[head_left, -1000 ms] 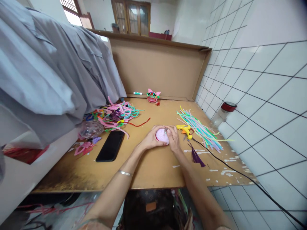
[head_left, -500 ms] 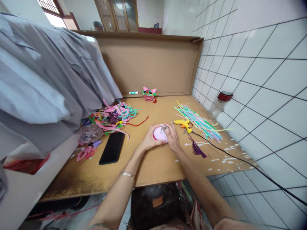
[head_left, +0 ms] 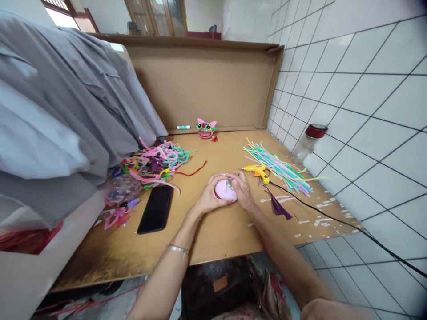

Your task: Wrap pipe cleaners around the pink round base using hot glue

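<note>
A round pink ball wrapped in pipe cleaner (head_left: pixel 224 191) rests on the wooden table (head_left: pixel 220 231), held between both my hands. My left hand (head_left: pixel 208 198) cups its left side with fingers curled round it. My right hand (head_left: pixel 243 189) grips its right side, fingers pressed at the top where a small clear piece shows. A yellow glue gun (head_left: pixel 255 171) lies just right of my hands, its black cord (head_left: pixel 333 221) running off to the right.
A black phone (head_left: pixel 155 209) lies left of my hands. Tangled coloured pipe cleaners (head_left: pixel 156 161) sit beside grey cloth (head_left: pixel 60 115). Straight pipe cleaners (head_left: pixel 278 166), a purple tassel (head_left: pixel 277 207), a red-lidded jar (head_left: pixel 310 140), a pink mask figure (head_left: pixel 205 128) and a marker (head_left: pixel 183 127) lie around.
Both hands stay on the pink ball. The camera has tilted slightly, shifting the scene up and left; the fingers have shifted a little on the ball.
</note>
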The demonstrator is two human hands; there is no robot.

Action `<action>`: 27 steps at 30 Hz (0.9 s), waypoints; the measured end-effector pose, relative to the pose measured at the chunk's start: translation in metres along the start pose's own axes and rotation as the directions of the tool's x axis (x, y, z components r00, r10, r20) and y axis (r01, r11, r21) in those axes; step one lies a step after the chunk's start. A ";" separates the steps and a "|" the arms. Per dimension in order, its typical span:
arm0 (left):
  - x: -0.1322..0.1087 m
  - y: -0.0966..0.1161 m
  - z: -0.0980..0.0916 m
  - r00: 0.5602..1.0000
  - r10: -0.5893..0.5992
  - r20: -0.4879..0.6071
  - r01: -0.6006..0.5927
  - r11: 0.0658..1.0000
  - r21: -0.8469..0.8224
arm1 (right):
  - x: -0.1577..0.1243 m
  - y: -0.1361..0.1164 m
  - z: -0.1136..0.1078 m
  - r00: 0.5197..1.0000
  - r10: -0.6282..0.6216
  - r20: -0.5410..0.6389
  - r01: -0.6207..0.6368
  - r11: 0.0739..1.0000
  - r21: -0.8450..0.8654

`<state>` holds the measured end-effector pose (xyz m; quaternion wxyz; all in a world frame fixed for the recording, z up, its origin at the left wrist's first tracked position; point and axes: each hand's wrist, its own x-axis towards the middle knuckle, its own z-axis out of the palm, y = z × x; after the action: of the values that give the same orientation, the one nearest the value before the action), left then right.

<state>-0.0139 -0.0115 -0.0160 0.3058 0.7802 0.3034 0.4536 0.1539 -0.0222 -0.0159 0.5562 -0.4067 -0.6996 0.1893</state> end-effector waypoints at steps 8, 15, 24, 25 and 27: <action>0.000 -0.004 0.001 0.999 -0.052 -0.011 0.052 0.998 -0.043 | 0.000 0.008 0.002 0.970 0.198 -0.142 -0.173 0.970 0.172; 0.000 -0.003 -0.001 0.994 -0.110 0.002 0.110 0.990 -0.087 | 0.001 0.009 0.002 0.965 0.200 -0.168 -0.162 0.963 0.216; 0.002 -0.003 0.001 0.996 -0.091 -0.015 0.089 0.992 -0.087 | 0.001 0.007 0.001 0.986 0.110 -0.122 -0.090 0.983 0.160; 0.002 -0.003 0.001 0.996 -0.091 -0.011 0.089 0.992 -0.084 | 0.000 0.006 0.001 0.989 0.103 -0.104 -0.086 0.985 0.150; 0.002 -0.003 0.000 0.996 -0.094 -0.007 0.093 0.993 -0.074 | -0.001 0.004 -0.001 0.993 0.093 -0.068 -0.084 0.988 0.126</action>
<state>-0.0140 -0.0083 -0.0167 0.3536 0.7509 0.3244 0.4537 0.1559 -0.0205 -0.0191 0.5966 -0.4090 -0.6468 0.2418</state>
